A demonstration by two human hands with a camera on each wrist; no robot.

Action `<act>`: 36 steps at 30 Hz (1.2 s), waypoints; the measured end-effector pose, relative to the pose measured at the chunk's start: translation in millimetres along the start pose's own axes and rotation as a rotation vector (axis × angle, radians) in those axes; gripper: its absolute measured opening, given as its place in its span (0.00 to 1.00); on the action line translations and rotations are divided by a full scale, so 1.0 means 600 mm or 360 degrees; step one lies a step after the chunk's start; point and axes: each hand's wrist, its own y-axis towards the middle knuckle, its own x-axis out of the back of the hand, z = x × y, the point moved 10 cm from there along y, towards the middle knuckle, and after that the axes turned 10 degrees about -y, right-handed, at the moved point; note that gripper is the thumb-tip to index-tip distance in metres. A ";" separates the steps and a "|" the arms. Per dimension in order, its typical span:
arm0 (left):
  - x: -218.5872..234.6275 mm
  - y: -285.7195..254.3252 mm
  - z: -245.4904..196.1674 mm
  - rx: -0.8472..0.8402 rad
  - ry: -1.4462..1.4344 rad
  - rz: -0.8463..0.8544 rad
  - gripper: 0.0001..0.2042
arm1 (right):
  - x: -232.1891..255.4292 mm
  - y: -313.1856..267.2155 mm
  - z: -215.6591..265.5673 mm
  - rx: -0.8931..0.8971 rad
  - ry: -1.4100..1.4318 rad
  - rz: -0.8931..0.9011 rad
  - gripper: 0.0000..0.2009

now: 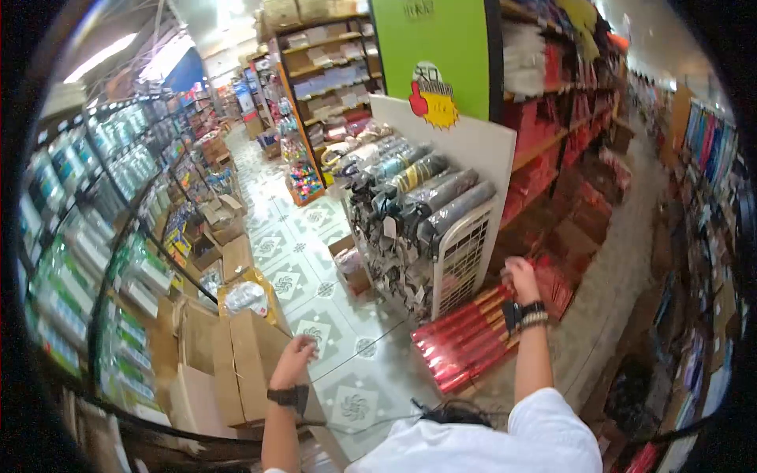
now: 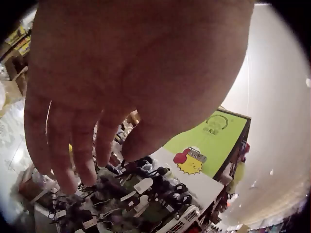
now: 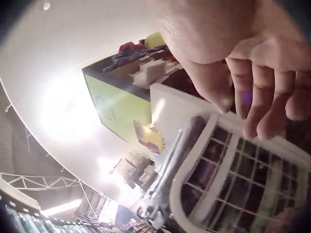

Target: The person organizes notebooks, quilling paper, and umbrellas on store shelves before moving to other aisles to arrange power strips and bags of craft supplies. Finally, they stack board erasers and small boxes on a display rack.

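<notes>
the wire-grid rack [image 1: 460, 264] is holding rows of plastic-wrapped umbrellas [image 1: 422, 173] before its white back panel [image 1: 485, 148]. both hands are gripping nothing: the left hand [image 1: 295, 359] is hanging to the near left of the rack, fingers relaxed; the right hand [image 1: 521, 277] is hovering near its right side, fingers loosely bent. red packs [image 1: 457, 344] are lying beside the rack's foot; a cardboard box [image 1: 251, 359] is standing left of the rack.
</notes>
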 end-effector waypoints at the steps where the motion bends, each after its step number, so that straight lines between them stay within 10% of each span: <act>1: 0.005 0.035 -0.015 0.0025 0.0022 0.0043 0.11 | -0.020 0.028 0.018 0.0059 -0.0075 -0.0047 0.12; 8: -0.083 0.297 -0.241 -0.0970 0.0357 -0.0010 0.07 | -0.050 0.148 0.115 0.0106 -0.0247 -0.0279 0.11; 17: -0.349 0.438 -0.450 -0.1653 0.0281 0.0950 0.13 | -0.088 0.155 0.151 0.0044 -0.0702 -0.0713 0.14; 24: -0.477 0.450 -0.476 -0.1818 0.0348 0.1112 0.16 | -0.163 0.150 0.191 -0.0011 -0.1788 -0.0816 0.32; 36: -0.579 0.478 -0.450 -0.1733 0.1064 0.1118 0.18 | -0.180 0.165 0.174 -0.0046 -0.1896 -0.0836 0.30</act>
